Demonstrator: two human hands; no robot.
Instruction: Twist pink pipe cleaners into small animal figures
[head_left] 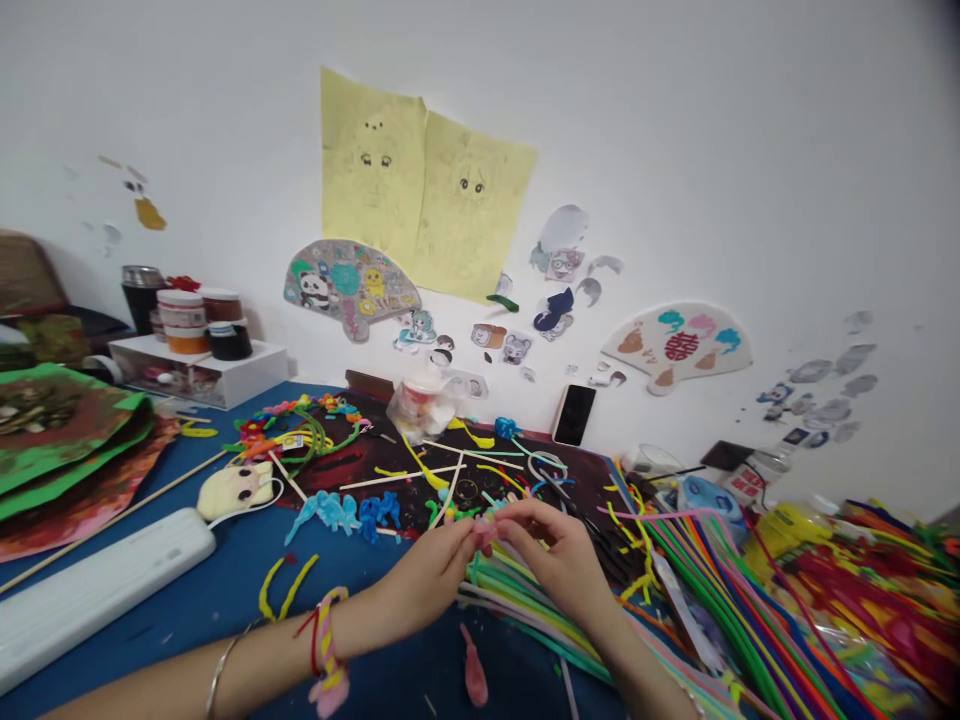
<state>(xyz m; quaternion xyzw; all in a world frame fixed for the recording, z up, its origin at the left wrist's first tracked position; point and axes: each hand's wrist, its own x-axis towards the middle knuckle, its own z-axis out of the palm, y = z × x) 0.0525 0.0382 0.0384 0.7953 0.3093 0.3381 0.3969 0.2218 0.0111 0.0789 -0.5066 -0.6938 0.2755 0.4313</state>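
Note:
Both hands meet at the middle of the view, over the blue table. My left hand (431, 572) is closed, its thumb and fingers pinching a small pink fuzzy piece (486, 530). From the right, my right hand (551, 555) pinches the same piece between thumb and fingers. The exact shape of the piece is partly hidden by the fingertips. Pale green, white and yellow pipe cleaners (517, 598) lie beneath the hands. A pink twisted piece (473, 668) rests on the table just below them.
Blue fuzzy pieces (330, 512) lie left of the hands. A long white box-shaped object (105, 590) is at the left. Bundles of coloured pipe cleaners (742, 570) cover the right side. A phone (574, 414) leans against the wall.

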